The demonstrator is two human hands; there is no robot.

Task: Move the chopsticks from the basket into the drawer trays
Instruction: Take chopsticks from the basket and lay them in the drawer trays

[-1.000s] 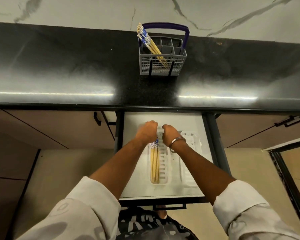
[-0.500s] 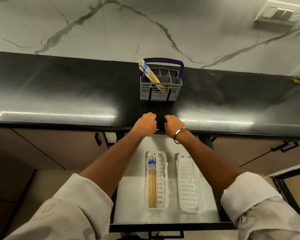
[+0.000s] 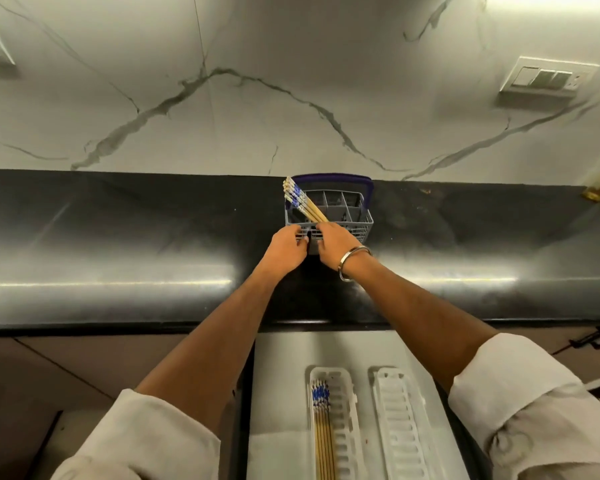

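A grey cutlery basket with a purple handle stands on the black counter by the wall. Several blue-tipped wooden chopsticks lean to the left out of it. My left hand is at the basket's front wall, its fingers loosely curled and holding nothing. My right hand, with a metal bangle on the wrist, reaches over the front rim where the chopsticks go in; its fingertips are hidden. Below, the open drawer holds two white trays. The left tray has several chopsticks in it. The right tray has none.
The black counter runs the full width, its front edge above the drawer. A marble wall with switch plates stands behind the basket. Closed cabinet fronts flank the drawer on both sides.
Both hands have left the chopsticks in the left tray and moved up and forward across the counter to the basket. The view has tilted up toward the wall.
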